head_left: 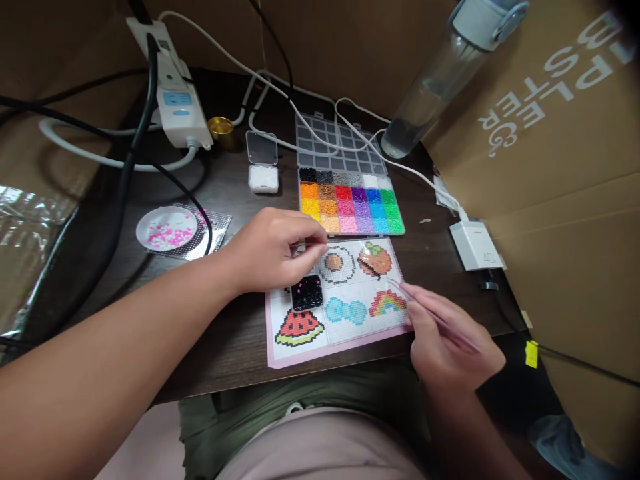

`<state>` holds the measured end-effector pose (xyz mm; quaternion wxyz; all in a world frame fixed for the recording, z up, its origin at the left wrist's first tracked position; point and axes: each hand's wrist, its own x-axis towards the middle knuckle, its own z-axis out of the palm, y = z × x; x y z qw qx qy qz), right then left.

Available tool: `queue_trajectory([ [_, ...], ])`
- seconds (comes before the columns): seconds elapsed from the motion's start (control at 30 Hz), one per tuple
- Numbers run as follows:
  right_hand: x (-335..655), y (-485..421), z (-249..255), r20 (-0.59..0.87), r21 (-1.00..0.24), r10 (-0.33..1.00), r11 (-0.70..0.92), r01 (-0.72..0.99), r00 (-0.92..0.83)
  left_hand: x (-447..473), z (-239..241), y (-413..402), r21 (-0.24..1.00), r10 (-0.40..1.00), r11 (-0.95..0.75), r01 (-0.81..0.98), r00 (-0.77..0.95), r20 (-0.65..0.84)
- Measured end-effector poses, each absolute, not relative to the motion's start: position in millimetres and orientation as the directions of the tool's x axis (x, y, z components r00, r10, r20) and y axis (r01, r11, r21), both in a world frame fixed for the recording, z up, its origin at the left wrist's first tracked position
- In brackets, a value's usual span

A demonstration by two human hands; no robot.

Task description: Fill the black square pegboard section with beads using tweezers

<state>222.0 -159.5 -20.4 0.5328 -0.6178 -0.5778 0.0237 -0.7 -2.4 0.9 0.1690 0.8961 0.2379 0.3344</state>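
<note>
The person had on a pale pinkish-grey fabric top (325,450), pretty plain from what showed, plus baggy olive-green cloth bottoms (240,410) with creases and kind of a wavy edge on the left. A small whitish loop (295,408) sat around the waist, too blurry to tell what exactly. Left forearm (150,333) and right forearm (480,427) were both bare.

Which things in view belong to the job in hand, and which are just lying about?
Seemingly in the job:
tweezers, in the right hand
pattern sheet
boxed black beads
colour-sorted bead case
bead dish

Seemingly just lying about:
power strip
water bottle
white charger
gold cup
</note>
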Motion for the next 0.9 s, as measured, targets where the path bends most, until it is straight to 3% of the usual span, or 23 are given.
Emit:
queue_trajectory([
  [0.07,212,-163,-21,0.683,-0.61,0.702,0.398,0.685,0.201,0,0,-2,0.463,0.537,-0.831,0.308,0.663,0.523],
  [0.2,190,-161,-18,0.625,-0.665,0.78,0.523,0.533,0.015,0,0,-3,0.47,0.532,-0.832,0.295,0.665,0.524],
  [0.33,177,-153,-17,0.544,-0.761,0.839,0.482,0.435,0.023,0,0,-3,0.478,0.536,-0.829,0.291,0.657,0.53],
  [0.57,177,-150,-18,0.457,-0.809,0.888,0.393,0.436,0.047,1,-2,-3,0.493,0.545,-0.822,0.285,0.647,0.534],
  [0.9,166,-152,-12,0.495,-0.794,0.868,0.436,0.423,0.036,0,-3,-4,0.5,0.56,-0.81,0.308,0.659,0.502],
])
